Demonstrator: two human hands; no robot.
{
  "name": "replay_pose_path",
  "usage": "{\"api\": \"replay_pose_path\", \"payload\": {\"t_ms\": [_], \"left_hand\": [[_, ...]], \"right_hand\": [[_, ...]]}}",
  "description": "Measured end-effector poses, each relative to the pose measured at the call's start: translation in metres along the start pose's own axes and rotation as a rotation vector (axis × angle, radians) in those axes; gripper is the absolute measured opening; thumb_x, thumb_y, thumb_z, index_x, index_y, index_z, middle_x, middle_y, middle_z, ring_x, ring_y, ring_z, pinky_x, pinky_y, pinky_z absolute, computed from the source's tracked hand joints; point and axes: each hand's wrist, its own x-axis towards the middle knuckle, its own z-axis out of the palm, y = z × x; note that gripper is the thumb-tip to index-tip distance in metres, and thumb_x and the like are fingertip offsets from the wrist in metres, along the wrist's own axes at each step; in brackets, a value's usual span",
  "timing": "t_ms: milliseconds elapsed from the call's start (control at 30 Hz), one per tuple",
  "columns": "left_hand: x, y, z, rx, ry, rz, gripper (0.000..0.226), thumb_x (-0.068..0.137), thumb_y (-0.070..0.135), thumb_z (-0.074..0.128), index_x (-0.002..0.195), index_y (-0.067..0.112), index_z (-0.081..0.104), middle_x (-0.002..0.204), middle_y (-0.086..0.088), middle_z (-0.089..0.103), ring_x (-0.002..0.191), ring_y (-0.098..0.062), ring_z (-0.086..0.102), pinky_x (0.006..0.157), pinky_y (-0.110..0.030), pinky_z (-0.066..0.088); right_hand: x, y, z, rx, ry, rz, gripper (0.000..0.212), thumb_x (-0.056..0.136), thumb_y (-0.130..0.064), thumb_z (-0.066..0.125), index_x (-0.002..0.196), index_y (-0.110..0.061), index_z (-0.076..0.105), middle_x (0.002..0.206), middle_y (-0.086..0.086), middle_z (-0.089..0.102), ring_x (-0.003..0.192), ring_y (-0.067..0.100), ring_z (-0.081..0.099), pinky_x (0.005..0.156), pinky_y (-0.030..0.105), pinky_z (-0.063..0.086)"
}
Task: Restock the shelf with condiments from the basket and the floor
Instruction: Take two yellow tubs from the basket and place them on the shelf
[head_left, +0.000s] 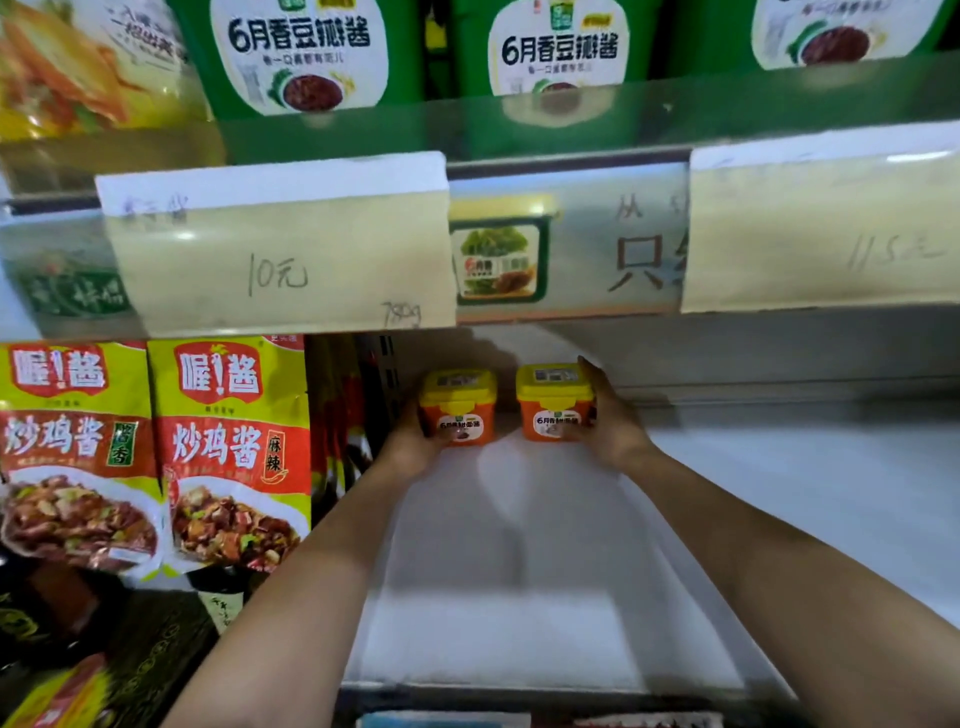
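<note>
— What do the hands hold?
— The left hand (415, 441) grips one tub (459, 408), the right hand (608, 415) another tub (555, 401), both deep on the white shelf (519, 597).
— Anything unclear?
— The fingertips are hidden behind the tubs.

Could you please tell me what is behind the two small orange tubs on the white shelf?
Behind the left tub and right tub only the shelf's shadowed back shows; whatever lies directly behind them is covered.
</note>
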Motion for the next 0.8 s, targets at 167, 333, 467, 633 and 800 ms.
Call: {"api": "replay_pose_path", "payload": {"t_ms": [167,333,467,633,800], "left_hand": [[-0.002,-0.001,0.004,-0.133,-0.023,-0.021,0.076,0.080,-0.010,0.057,0.143,0.012,0.020,0.135,-0.017,0.045,0.123,-0.031,0.046,0.100,-0.042,0.039],[-0.009,0.004,0.000,-0.061,-0.096,0.002,0.072,0.068,0.002,0.073,0.130,0.015,0.038,0.130,-0.010,0.047,0.119,-0.024,0.048,0.098,-0.038,0.038],[-0.023,0.005,-0.011,0.006,-0.214,0.041,0.072,0.067,0.001,0.070,0.126,0.022,0.035,0.125,-0.005,0.049,0.112,-0.016,0.054,0.102,-0.042,0.041],[-0.066,0.012,-0.016,0.111,-0.139,0.016,0.045,0.076,0.017,0.062,0.118,-0.001,0.054,0.100,0.001,0.060,0.091,-0.001,0.058,0.080,-0.012,0.043],[-0.134,0.047,-0.020,0.012,0.014,0.028,0.028,0.086,-0.017,0.041,0.084,0.003,0.060,0.059,0.018,0.065,0.055,0.014,0.058,0.058,-0.002,0.042]], "right_hand": [[0.000,0.001,0.006,0.062,0.034,0.003,0.089,0.074,0.005,0.068,0.145,-0.019,0.019,0.124,0.013,0.054,0.100,0.023,0.055,0.062,0.008,0.041],[-0.008,0.001,0.004,-0.032,0.025,0.008,0.092,0.075,0.000,0.069,0.146,-0.025,0.015,0.118,0.006,0.051,0.106,0.020,0.052,0.085,0.028,0.048],[-0.032,0.000,0.000,-0.205,0.060,-0.084,0.061,0.088,-0.017,0.056,0.141,-0.023,0.027,0.135,0.012,0.048,0.110,0.026,0.051,0.080,0.036,0.044],[-0.064,-0.004,-0.008,-0.169,0.025,-0.005,0.060,0.080,-0.024,0.068,0.134,-0.023,0.041,0.129,0.004,0.057,0.116,0.026,0.054,0.083,0.018,0.036],[-0.110,-0.028,-0.028,-0.060,-0.010,-0.086,0.027,0.084,-0.022,0.065,0.108,-0.011,0.064,0.113,0.006,0.066,0.101,0.017,0.060,0.066,0.003,0.034]]}}
